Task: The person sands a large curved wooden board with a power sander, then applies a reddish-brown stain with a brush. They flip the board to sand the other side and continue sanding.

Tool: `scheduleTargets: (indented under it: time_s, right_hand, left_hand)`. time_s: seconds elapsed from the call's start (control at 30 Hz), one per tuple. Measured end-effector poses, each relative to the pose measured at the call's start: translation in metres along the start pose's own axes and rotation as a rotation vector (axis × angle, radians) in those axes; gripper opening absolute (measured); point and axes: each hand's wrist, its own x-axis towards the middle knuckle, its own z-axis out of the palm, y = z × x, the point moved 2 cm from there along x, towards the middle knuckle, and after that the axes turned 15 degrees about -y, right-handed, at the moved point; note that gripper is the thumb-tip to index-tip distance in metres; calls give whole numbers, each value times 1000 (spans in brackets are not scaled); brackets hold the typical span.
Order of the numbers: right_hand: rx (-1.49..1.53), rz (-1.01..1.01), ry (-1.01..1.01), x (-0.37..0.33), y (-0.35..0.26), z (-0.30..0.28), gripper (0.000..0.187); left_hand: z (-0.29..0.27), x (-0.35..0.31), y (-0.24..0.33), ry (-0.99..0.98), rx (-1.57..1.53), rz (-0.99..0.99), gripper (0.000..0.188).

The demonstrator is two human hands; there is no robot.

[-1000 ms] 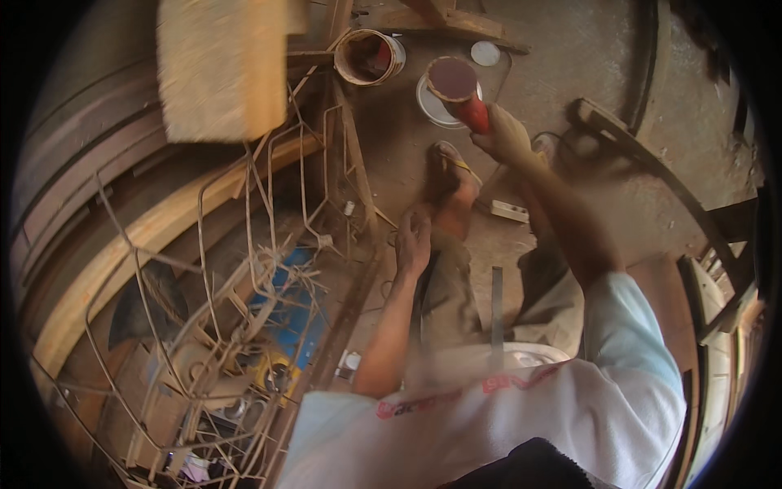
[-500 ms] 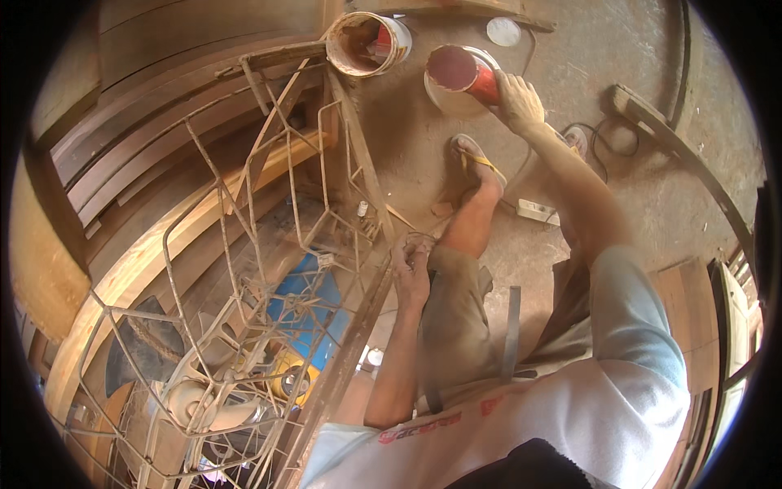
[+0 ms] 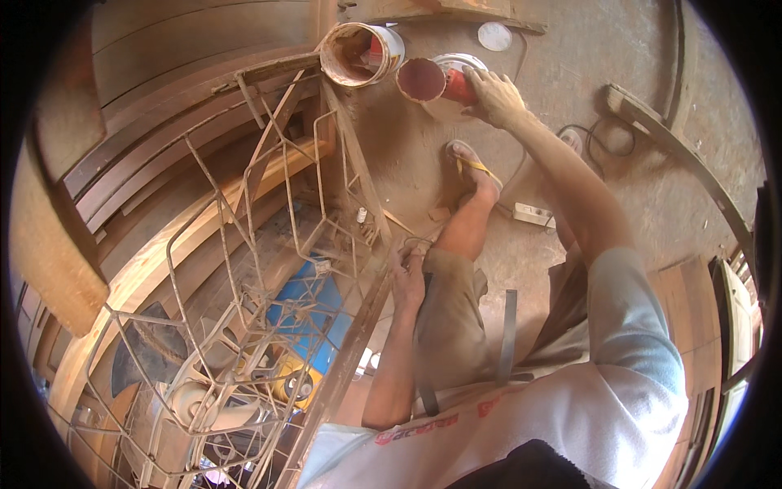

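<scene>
Wire frame [image 3: 269, 269], one, rusty, at nine o'clock of my knee | paint-stained bucket [image 3: 358, 53], one, at twelve o'clock | red can [image 3: 436, 81], one, tipped toward the bucket, just beside it | my right hand [image 3: 497, 96], fingers wrapped round the can | my left hand [image 3: 407, 277], fingers curled on my knee, beside the frame | sandal [image 3: 472, 167], one.

Right hand [image 3: 495, 96] has tipped the red cylindrical can [image 3: 436, 81] further: I now see its open mouth turned left toward the paint-stained round bucket [image 3: 361, 54], where a second ago it stood nearly upright. Can possibly resting on the white round lid [image 3: 458, 63]. Head has swung down-left; the woven panel has left the view.
</scene>
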Motion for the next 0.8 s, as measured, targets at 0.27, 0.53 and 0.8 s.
scheduleTargets:
  time_s: [0.27,0.53,0.8]
  right_hand:
    - [1,26,81,-13,-12,-30,100]
    - [510,298,110,-230,-24,-40,74]
    - [563,729,47,-445,22,-90,67]
  left_hand:
    - [-17,-13,18,13,18,-71,59]
    - [-52,-78,-35,-28,244,-127,63]
    - [-88,-109,2,-87,146,30,50]
